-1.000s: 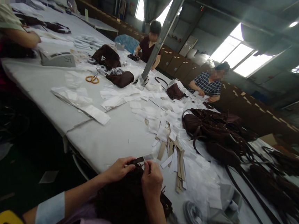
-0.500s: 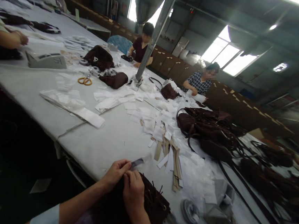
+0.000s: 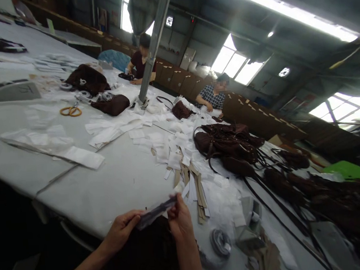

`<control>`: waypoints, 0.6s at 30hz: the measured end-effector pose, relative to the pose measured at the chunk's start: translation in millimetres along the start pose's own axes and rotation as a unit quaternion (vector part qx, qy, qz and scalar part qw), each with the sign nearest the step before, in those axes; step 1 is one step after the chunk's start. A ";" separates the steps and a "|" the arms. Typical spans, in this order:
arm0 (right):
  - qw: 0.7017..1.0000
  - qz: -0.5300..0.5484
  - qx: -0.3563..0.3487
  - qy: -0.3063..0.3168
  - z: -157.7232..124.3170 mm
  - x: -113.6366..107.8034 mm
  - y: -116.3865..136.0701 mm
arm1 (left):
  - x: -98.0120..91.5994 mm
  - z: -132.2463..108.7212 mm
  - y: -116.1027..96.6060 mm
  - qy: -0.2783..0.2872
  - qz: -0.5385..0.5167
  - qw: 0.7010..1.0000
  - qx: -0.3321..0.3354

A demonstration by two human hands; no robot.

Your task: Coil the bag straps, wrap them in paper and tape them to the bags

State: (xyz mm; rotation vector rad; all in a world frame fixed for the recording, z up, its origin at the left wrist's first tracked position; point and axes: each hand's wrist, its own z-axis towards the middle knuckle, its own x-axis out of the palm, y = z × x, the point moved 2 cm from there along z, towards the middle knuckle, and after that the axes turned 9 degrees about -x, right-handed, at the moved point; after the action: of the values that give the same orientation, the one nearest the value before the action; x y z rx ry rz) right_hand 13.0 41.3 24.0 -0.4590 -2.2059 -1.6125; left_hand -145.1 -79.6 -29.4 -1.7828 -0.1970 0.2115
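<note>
A thin greyish strip (image 3: 155,213), partly see-through and blurred, stretches between my two hands. My left hand (image 3: 122,227) pinches its near-left end between thumb and fingers. My right hand (image 3: 180,219) is raised with closed fingers on the other end. Beneath the strip and between my forearms lies a dark brown piece (image 3: 146,255), much of it lost in shadow. To the right of my right hand, beige and white strips (image 3: 199,192) lie in a loose bunch on the white table (image 3: 115,187).
Dark brown bags (image 3: 231,147) with straps are piled on the right. A grey tape roll (image 3: 220,243) sits near my right forearm. Orange-handled scissors (image 3: 70,111), a grey tape dispenser (image 3: 9,91) and a metal post (image 3: 156,44) stand farther off. Two people work across the table.
My hands have moved apart, and the strip now spans the gap between them. My right hand has risen to the right. The view has turned right.
</note>
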 end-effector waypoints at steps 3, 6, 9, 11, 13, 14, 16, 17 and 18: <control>0.998 -0.010 -0.060 -0.009 -1.0 -2.4 16.0 | -9.1 1.9 2.8 -0.022 0.038 0.999 -0.014; 0.989 -0.068 -0.128 0.009 -7.3 -0.4 26.4 | -17.3 12.8 -19.3 -0.060 0.057 0.996 -0.013; 0.975 -0.124 -0.183 0.039 -15.1 5.8 31.3 | -5.5 29.2 -65.0 -0.030 0.068 0.995 0.068; 0.965 -0.152 -0.205 0.054 -20.3 8.8 35.0 | 14.1 37.9 -94.5 0.043 0.089 0.987 0.129; 0.960 -0.170 -0.214 0.059 -25.6 8.6 41.8 | 34.6 42.0 -114.0 0.120 0.100 0.976 0.150; 0.961 -0.165 -0.216 0.053 -28.1 6.9 46.6 | 42.8 42.1 -119.6 0.153 0.101 0.972 0.149; 0.967 -0.135 -0.214 0.035 -33.2 1.2 58.0 | 52.7 38.9 -124.5 0.188 0.101 0.967 0.138; 0.969 -0.121 -0.212 0.027 -35.5 -2.2 64.0 | 54.4 36.5 -124.8 0.192 0.102 0.967 0.131; 0.970 -0.116 -0.213 0.024 -37.7 -5.4 69.9 | 54.5 33.8 -124.4 0.191 0.104 0.968 0.125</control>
State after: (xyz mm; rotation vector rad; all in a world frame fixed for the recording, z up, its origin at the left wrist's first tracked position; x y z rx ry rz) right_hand 54.1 25.5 90.3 -0.2730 -1.9292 -2.2127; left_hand -103.1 -7.0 82.7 -1.5569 0.2828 0.0358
